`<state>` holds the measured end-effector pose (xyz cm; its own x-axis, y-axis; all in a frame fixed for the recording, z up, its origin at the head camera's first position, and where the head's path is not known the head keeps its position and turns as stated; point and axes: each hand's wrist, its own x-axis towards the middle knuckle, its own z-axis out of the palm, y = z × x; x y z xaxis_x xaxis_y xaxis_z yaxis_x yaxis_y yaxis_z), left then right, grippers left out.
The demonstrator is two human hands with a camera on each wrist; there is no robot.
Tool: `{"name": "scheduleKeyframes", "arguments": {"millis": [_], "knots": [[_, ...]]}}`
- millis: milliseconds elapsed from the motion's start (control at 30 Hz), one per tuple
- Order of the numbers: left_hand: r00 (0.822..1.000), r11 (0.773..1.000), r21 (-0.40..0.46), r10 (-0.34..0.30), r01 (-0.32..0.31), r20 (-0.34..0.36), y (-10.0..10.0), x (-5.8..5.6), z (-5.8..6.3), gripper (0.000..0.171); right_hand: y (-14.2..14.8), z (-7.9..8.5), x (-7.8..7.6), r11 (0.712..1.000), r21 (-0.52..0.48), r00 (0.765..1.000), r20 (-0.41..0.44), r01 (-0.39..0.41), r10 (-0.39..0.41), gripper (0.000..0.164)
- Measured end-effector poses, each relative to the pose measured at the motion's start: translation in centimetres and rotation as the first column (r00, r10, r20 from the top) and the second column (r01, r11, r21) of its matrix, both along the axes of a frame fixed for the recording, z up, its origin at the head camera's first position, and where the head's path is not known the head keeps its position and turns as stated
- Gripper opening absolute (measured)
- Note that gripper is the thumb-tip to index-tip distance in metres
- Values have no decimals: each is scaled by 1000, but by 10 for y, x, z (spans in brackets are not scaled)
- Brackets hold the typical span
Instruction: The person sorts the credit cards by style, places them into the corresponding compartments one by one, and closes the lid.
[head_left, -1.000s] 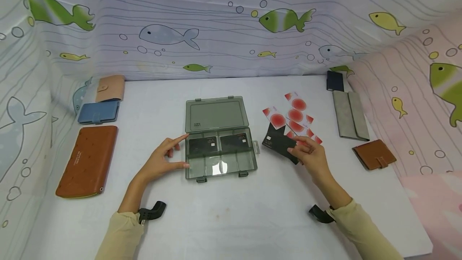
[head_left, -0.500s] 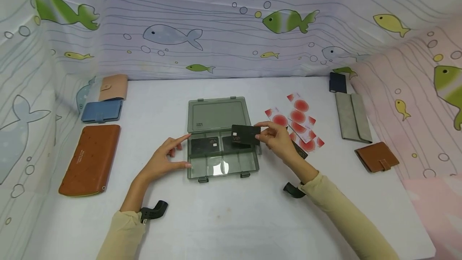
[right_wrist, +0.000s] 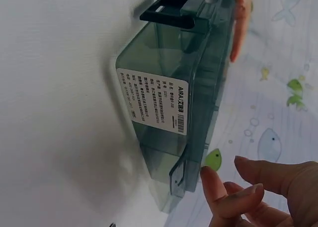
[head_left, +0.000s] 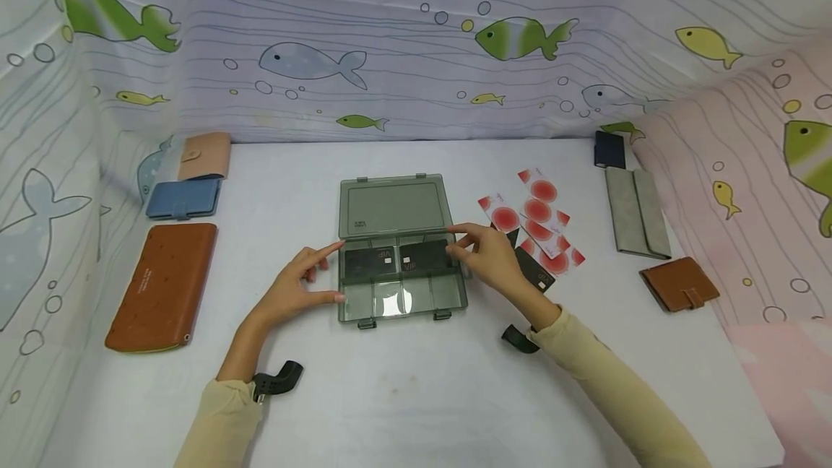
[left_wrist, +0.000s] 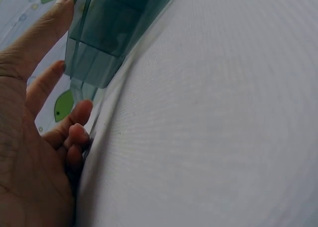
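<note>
A translucent grey-green plastic divided box [head_left: 393, 206] lies with its lid laid back. In its back row sit two black VIP cards, the left card [head_left: 365, 263] and the right card [head_left: 425, 257]. My left hand [head_left: 292, 284] touches the box's left side with extended index finger and thumb. At the box's right end is my right hand [head_left: 487, 258], its fingertips over the right card's outer end. The right wrist view shows the thumb and index finger of that hand [right_wrist: 268, 192] apart, with no card visible between them. More black cards [head_left: 534, 270] lie partly hidden behind the right hand.
Several red-and-white cards [head_left: 537, 211] lie right of the box. On the left are a brown wallet [head_left: 162, 287], a blue wallet [head_left: 183, 198] and a beige wallet [head_left: 204, 155]. A grey wallet [head_left: 637, 211], a brown wallet [head_left: 679, 284] and a dark-blue case [head_left: 609, 149] stand right.
My right hand has carried a black VIP card leftward from the pile and lowered it into the back-right part of the box. My left hand has stayed at the box's left side.
</note>
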<state>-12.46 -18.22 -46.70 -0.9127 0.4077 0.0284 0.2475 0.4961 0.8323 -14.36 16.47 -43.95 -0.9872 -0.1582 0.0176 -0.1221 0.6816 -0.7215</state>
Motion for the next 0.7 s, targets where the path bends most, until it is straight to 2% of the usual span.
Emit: {"name": "scheduleKeyframes", "arguments": {"millis": [133, 333, 433, 567, 700], "knots": [[1000, 1000, -3, 7, -7, 12, 1, 0, 0, 84, 16, 0, 12, 998, -26, 997, -35, 61, -62, 28], [1000, 1000, -7, 3, -3, 5, 2, 1, 3, 84, 63, -16, 34, 987, -40, 988, 24, 154, -153, 33], [1000, 1000, -9, 4, -4, -1, 4, 2, 4, 84, 88, -28, 47, 984, 5, 983, 16, 181, -181, 37], [1000, 1000, -13, 10, -10, 4, 4, 2, 5, 83, 113, -41, 61, 968, 109, 974, -36, 225, -223, 45], [1000, 1000, -16, 14, -14, 4, 3, 0, -4, 84, 127, -45, 69, 947, 174, 963, -51, 271, -266, 49]]}}
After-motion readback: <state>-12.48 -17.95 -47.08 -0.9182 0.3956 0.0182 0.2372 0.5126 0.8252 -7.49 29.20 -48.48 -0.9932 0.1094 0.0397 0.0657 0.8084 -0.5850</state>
